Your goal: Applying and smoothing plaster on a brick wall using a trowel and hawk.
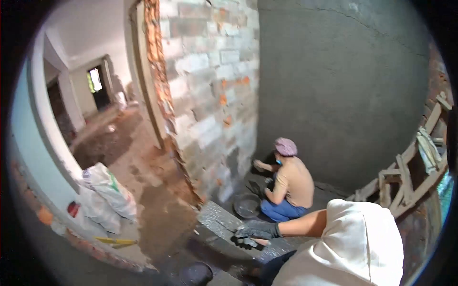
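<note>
My right arm reaches in from the lower right in a white sleeve. At its end, my right hand (pixel 257 230) in a dark glove is closed over a wooden-handled tool (pixel 261 241) that looks like a trowel; the glove covers most of its head. Under the hand lies a wet, grey mortar-covered slab (pixel 217 219). I do not see my left hand. Just beyond, a co-worker (pixel 293 186) in a tan shirt, blue trousers and pink cap squats, one gloved hand near the foot of the block wall (pixel 210 95). A dark round basin (pixel 247 205) stands beside them.
A dark bucket (pixel 196 273) stands at the bottom edge. White sacks (pixel 107 195) and a yellow tool (pixel 116 241) lie at left by a doorway. Timber framing (pixel 405 176) slants along the right. A grey plastered wall (pixel 338 95) rises at the back.
</note>
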`<state>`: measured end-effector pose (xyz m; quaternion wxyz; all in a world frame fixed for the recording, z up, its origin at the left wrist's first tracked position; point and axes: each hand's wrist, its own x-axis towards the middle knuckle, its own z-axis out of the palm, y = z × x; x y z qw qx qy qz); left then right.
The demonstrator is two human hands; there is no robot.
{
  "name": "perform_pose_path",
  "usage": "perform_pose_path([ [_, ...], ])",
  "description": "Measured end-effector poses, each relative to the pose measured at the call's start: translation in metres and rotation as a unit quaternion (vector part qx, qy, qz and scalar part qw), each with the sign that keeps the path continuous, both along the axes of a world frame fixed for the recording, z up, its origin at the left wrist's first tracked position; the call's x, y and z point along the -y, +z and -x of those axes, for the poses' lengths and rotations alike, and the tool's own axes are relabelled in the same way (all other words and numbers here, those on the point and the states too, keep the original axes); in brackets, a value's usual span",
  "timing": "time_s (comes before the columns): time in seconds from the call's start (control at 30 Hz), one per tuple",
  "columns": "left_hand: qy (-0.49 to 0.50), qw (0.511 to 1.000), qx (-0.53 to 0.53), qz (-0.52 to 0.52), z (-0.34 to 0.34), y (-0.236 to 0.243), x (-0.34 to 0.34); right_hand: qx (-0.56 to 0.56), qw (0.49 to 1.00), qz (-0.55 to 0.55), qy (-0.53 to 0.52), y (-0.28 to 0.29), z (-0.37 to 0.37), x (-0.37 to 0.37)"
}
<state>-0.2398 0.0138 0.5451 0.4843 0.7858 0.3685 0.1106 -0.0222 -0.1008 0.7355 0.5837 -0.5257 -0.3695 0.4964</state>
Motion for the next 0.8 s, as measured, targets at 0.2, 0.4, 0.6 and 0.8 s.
perform_pose_path([
  [0.2,0.123,0.992,0.026,0.015,0.053,0.096,0.011,-0.161,0.972,0.16,0.064,0.02,-0.025,-0.019],
  [0.4,0.243,0.945,-0.156,-0.155,0.132,0.091,0.193,-0.232,0.922,0.218,0.219,0.005,-0.021,-0.085],
  [0.6,0.581,0.765,0.241,0.138,0.059,0.062,0.259,-0.257,0.884,0.199,0.336,0.017,0.04,-0.123],
  [0.8,0.69,0.67,0.22,0.16,-0.003,0.144,0.325,-0.132,0.809,0.211,0.533,-0.002,0.067,-0.082],
])
